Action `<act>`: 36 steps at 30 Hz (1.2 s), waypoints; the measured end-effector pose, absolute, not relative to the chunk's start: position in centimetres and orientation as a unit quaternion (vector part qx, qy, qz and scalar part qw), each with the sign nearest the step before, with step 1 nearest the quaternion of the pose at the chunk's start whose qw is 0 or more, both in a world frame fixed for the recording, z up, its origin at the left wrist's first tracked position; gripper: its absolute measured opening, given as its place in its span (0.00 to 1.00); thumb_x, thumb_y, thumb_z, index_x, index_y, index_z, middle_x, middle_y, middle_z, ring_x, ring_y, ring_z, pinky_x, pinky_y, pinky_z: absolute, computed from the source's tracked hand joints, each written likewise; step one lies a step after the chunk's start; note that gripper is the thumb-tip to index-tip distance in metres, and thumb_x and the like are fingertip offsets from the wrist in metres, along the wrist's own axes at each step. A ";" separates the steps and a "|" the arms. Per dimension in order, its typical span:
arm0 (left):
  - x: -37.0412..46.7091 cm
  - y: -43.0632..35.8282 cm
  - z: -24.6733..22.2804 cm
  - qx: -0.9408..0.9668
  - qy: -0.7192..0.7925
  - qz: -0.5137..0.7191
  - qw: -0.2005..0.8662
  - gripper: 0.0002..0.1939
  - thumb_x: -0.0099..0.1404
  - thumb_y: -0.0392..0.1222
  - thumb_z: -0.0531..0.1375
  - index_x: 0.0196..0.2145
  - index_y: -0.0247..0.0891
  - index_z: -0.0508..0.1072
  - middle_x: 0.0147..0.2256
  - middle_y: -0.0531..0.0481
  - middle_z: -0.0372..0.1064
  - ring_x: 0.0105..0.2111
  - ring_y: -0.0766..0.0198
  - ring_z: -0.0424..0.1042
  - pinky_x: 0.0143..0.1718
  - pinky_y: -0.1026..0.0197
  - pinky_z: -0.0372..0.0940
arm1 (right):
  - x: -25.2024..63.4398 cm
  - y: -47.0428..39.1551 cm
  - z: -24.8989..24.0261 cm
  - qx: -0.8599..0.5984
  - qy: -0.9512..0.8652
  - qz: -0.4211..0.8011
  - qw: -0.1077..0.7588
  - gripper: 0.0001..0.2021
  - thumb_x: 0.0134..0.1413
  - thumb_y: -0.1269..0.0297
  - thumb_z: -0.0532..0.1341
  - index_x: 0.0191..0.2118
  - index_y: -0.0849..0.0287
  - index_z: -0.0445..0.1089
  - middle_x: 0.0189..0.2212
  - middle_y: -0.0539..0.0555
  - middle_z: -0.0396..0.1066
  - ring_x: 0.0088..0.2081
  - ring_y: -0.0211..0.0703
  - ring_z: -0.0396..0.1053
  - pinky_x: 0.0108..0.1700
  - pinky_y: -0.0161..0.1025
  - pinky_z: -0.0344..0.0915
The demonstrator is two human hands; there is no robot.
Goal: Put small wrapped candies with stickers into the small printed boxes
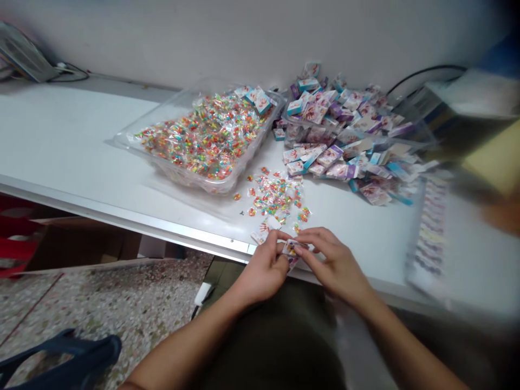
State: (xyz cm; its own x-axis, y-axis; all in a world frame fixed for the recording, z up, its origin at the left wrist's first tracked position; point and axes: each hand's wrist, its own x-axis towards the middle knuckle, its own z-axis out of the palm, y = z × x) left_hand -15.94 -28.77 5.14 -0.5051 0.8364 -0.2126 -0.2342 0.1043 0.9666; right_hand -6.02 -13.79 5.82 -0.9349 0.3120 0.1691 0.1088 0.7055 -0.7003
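At the table's front edge my left hand [266, 269] is closed around a small printed carton [291, 262], white and purple. My right hand [335, 266] pinches at the carton's upper end, thumb and forefinger together. A small yellowish candy packet [292, 249] seems to show there by the right thumb, partly hidden by the fingers. Just beyond the hands lies a loose pile of clear candy packets [278, 196] with bright bits in them. A few white cartons [268, 226] with a red hand print lie beside my left hand.
A clear plastic tub [239, 181] full of candy packets stands at the back left. Right of it, printed cartons [331, 157] heap in and around another clear container. A blurred stack of flat printed pieces [430, 233] lies at right. A yellow blurred shape [498, 157] is at the far right.
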 end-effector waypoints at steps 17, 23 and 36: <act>-16.2 -28.9 3.5 0.193 0.570 0.637 0.483 0.06 0.55 0.36 0.57 0.33 0.35 0.69 0.28 0.53 0.67 0.29 0.66 0.66 0.31 0.65 0.60 | -5.9 -15.3 4.9 -0.183 -0.880 0.437 0.033 0.09 0.62 0.57 0.56 0.40 0.56 0.69 0.34 0.52 0.72 0.35 0.42 0.69 0.38 0.39 0.64; -15.8 -29.1 3.4 0.158 0.569 0.655 0.472 0.11 0.57 0.39 0.61 0.37 0.38 0.65 0.27 0.55 0.68 0.27 0.67 0.69 0.31 0.65 0.63 | -5.9 -14.8 5.0 -0.139 -0.882 0.438 0.100 0.09 0.63 0.59 0.56 0.41 0.55 0.71 0.41 0.55 0.72 0.42 0.45 0.70 0.43 0.40 0.67; -15.5 -29.0 4.2 0.002 0.501 0.727 0.469 0.25 0.50 0.54 0.71 0.38 0.32 0.75 0.26 0.52 0.72 0.26 0.69 0.70 0.33 0.66 0.66 | -5.0 -15.5 6.0 -0.020 -0.919 0.384 0.090 0.06 0.65 0.68 0.53 0.42 0.56 0.67 0.35 0.53 0.71 0.37 0.41 0.68 0.40 0.39 0.65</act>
